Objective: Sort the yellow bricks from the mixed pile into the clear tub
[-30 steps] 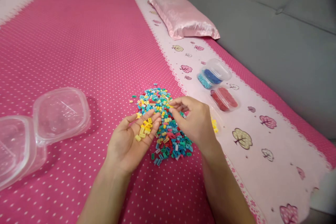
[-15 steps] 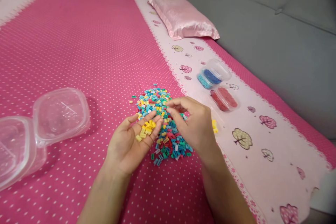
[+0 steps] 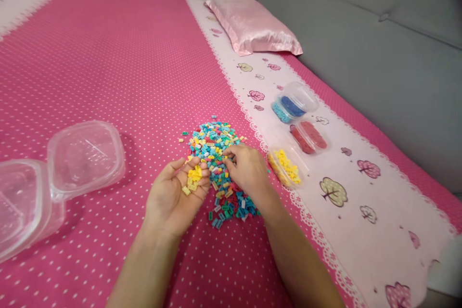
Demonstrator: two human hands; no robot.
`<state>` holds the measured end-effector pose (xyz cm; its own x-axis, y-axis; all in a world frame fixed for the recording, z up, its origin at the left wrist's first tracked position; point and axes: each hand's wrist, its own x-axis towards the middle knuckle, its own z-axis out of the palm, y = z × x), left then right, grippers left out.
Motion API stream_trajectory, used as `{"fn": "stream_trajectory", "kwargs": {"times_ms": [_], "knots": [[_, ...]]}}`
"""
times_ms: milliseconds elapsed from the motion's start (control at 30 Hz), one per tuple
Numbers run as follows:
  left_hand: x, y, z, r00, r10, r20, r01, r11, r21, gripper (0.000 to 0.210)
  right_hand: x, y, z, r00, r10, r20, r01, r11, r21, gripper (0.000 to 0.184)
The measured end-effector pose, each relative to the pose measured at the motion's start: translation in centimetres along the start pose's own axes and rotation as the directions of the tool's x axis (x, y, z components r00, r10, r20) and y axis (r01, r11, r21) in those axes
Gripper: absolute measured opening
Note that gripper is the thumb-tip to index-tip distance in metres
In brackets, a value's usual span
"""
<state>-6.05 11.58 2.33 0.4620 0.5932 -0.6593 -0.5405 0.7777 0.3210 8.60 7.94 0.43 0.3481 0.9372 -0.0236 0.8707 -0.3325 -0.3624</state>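
- Bricks, small and plastic, lie in a mixed-colour heap (image 3: pixel 219 175) at the middle of the view; blues and greens dominate, with yellow, red and white pieces scattered through.
- From that heap, single colours already sit apart: the transparent plastic container of yellow bricks (image 3: pixel 296 183) near 3 o'clock, the transparent plastic container of red bricks (image 3: pixel 323 150) between 2 and 3, and transparent plastic containers with dark-blue and light-blue bricks (image 3: pixel 305 98) at 2.
- The work looks well short of finished: the heap is large and yellow pieces show in it.
- The left hand (image 3: pixel 175 197), at 8 o'clock of the heap, is palm up with fingers loosely curled, cupping a small pile of yellow plastic bricks (image 3: pixel 195 174).
- The right hand (image 3: pixel 249 171) covers the heap's 3 o'clock side, thumb and fingertips drawn close together; whether a brick is between them, I cannot tell.
- Room seems widest over the pink, white-dotted bedsheet (image 3: pixel 137 67) toward 10 and 11 o'clock, where a stray green brick (image 3: pixel 185 133) lies near the heap.
- Tighter sides: the right hand is near the yellow container; the grey buttoned panel (image 3: pixel 361 57) borders the bed beyond 2 o'clock.
- Two transparent plastic tubs (image 3: pixel 117 173) stand near 9 o'clock, well apart from the left hand.
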Motion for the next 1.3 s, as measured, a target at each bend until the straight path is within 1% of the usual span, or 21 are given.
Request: {"fn": "stream_trajectory", "kwargs": {"times_ms": [133, 233, 300, 400, 533, 600, 733, 833, 933, 1000, 1067, 1133, 1200, 1267, 1300], "knots": [[-0.2, 0.0, 0.3, 0.999, 0.009, -0.036, -0.008, 1.0, 0.01, 0.027, 0.0, 0.3, -0.3, 1.0, -0.001, -0.022, 0.002, 0.999, 0.053, 0.019], [-0.4, -0.1, 0.7, 0.999, 0.018, -0.046, -0.017, 1.0, 0.009, 0.029, -0.1, 0.7, -0.6, 0.998, -0.002, -0.068, 0.011, 0.992, 0.125, 0.019], [-0.6, -0.2, 0.9, 0.999, 0.017, -0.052, -0.017, 1.0, 0.001, 0.034, -0.1, 1.0, -0.9, 0.991, -0.037, -0.128, 0.059, 0.983, 0.176, 0.02], [-0.7, -0.3, 1.0, 0.999, 0.001, -0.041, -0.002, 1.0, -0.013, 0.04, -0.1, 1.3, -1.3, 0.969, -0.109, -0.222, 0.156, 0.966, 0.208, 0.019], [-0.6, -0.4, 1.0, 1.0, -0.012, -0.017, 0.011, 1.0, -0.027, 0.043, -0.6, 1.1, -2.3, 0.95, -0.128, -0.284, 0.204, 0.945, 0.255, 0.018], [-0.5, -0.4, 1.0, 1.0, -0.018, -0.003, 0.018, 1.0, -0.021, 0.043, -1.1, 0.8, -3.1, 0.934, -0.143, -0.327, 0.243, 0.926, 0.289, 0.016], [-0.4, -0.4, 0.8, 0.996, -0.067, 0.058, 0.066, 0.998, 0.017, 0.041, -2.5, -0.4, -4.7, 0.878, -0.211, -0.429, 0.361, 0.88, 0.307, 0.014], [-0.3, -0.5, 0.6, 0.992, -0.081, 0.094, 0.079, 0.997, 0.026, 0.038, -3.4, -1.3, -5.4, 0.852, -0.259, -0.454, 0.419, 0.858, 0.298, 0.013], [-0.3, -0.5, 0.5, 0.99, -0.075, 0.12, 0.074, 0.997, 0.014, 0.034, -3.8, -1.8, -5.5, 0.856, -0.293, -0.427, 0.441, 0.845, 0.304, 0.012], [-0.4, -0.5, 0.6, 0.991, -0.08, 0.111, 0.079, 0.997, 0.01, 0.033, -3.6, -1.8, -5.4, 0.86, -0.296, -0.415, 0.438, 0.845, 0.307, 0.013], [-0.4, -0.5, 0.6, 0.993, -0.087, 0.078, 0.087, 0.996, 0.006, 0.034, -3.4, -1.4, -5.2, 0.87, -0.266, -0.415, 0.408, 0.862, 0.303, 0.016], [-0.4, -0.5, 0.7, 0.997, -0.077, 0.022, 0.077, 0.997, -0.006, 0.034, -2.9, -0.7, -4.9, 0.897, -0.217, -0.386, 0.342, 0.893, 0.293, 0.019], [-0.4, -0.4, 0.8, 0.998, -0.043, -0.034, 0.043, 0.999, -0.023, 0.032, -2.5, 0.0, -4.4, 0.943, -0.171, -0.284, 0.248, 0.933, 0.262, 0.019], [-0.3, -0.3, 0.8, 0.998, -0.006, -0.062, 0.004, 0.999, -0.036, 0.027, -1.9, 0.5, -3.6, 0.984, -0.126, -0.126, 0.15, 0.967, 0.208, 0.018], [-0.3, -0.3, 0.7, 0.998, 0.004, -0.066, -0.006, 0.999, -0.039, 0.024, -1.6, 0.7, -3.2, 0.994, -0.1, -0.049, 0.107, 0.979, 0.172, 0.017]]}}
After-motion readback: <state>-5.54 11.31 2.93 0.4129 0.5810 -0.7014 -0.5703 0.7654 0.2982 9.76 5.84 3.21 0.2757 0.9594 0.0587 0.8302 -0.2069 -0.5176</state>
